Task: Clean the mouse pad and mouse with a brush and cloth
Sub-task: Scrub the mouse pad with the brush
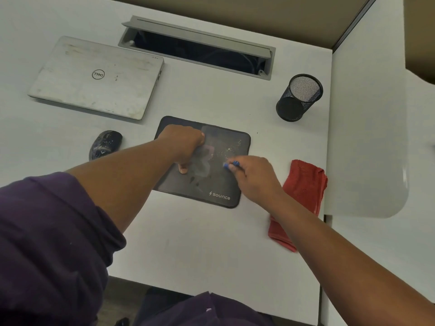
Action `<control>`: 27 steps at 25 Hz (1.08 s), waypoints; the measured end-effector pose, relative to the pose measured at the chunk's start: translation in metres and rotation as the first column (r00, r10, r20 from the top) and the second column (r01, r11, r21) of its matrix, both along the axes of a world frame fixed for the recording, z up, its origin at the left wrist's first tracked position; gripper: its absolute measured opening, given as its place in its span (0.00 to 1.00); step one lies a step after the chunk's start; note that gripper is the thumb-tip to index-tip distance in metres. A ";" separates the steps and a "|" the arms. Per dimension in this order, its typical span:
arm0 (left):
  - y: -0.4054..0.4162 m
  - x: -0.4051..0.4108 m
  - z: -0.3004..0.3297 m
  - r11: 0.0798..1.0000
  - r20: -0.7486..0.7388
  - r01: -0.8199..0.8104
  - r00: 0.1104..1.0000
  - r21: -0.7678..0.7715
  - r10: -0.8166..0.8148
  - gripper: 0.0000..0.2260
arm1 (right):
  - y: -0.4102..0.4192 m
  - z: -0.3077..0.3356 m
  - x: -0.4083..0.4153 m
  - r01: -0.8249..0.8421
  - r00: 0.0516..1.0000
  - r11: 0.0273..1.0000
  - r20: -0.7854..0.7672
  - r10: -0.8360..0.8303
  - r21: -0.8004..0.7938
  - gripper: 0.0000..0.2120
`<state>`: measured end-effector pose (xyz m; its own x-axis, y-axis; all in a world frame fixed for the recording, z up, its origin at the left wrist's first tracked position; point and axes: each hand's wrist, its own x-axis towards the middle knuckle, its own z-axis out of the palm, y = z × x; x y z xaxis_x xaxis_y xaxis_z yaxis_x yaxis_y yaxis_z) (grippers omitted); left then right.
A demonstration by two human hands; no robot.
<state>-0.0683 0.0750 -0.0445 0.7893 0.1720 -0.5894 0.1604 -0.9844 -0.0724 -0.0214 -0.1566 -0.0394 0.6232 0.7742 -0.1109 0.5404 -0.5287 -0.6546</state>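
A dark mouse pad [219, 184] with pale crumbs and smudges lies in the middle of the white desk [188, 243]. My left hand [182, 143] rests on the pad's left part, fingers curled under and thumb tip touching the surface. My right hand [253, 177] grips a small blue brush [231, 164], whose tip meets the pad near the crumbs on the right side. A dusty black mouse [106, 143] sits on the desk left of the pad. A red cloth [303, 191] lies folded to the right of the pad, partly under my right forearm.
A closed silver laptop [98, 78] lies at the back left. An open grey cable tray [197, 49] is set into the desk at the back. A black mesh pen cup [299, 97] stands at the back right. A white side panel [367, 137] borders the right.
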 end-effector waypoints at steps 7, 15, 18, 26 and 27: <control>-0.002 0.000 0.003 1.000 -0.006 0.013 1.000 0.015 -0.013 0.31 | 0.002 -0.001 -0.010 0.079 0.975 0.988 -0.215 -0.049 0.132 0.06; -0.001 0.000 0.006 1.000 -0.031 0.017 0.999 0.006 -0.017 0.30 | 0.001 -0.001 0.029 0.177 0.970 0.963 -0.203 -0.136 0.202 0.05; 0.000 0.000 0.007 1.000 -0.043 0.010 0.999 -0.002 -0.010 0.30 | 0.007 -0.001 0.066 0.241 0.969 0.953 0.019 -0.248 0.182 0.05; 0.001 0.000 0.006 1.000 -0.026 0.011 1.000 -0.014 -0.012 0.28 | 0.006 0.008 0.051 -0.113 0.949 0.993 -0.300 0.101 -0.024 0.04; 0.001 0.000 0.006 1.000 -0.022 0.010 1.000 -0.017 -0.010 0.28 | 0.007 0.009 0.055 0.004 0.961 0.998 -0.278 0.015 0.069 0.04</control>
<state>-0.0685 0.0761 -0.0383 0.7775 0.1542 -0.6097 0.1490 -0.9870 -0.0596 0.0336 -0.1494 -0.0308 0.5710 0.7892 -0.2262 0.3349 -0.4754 -0.8135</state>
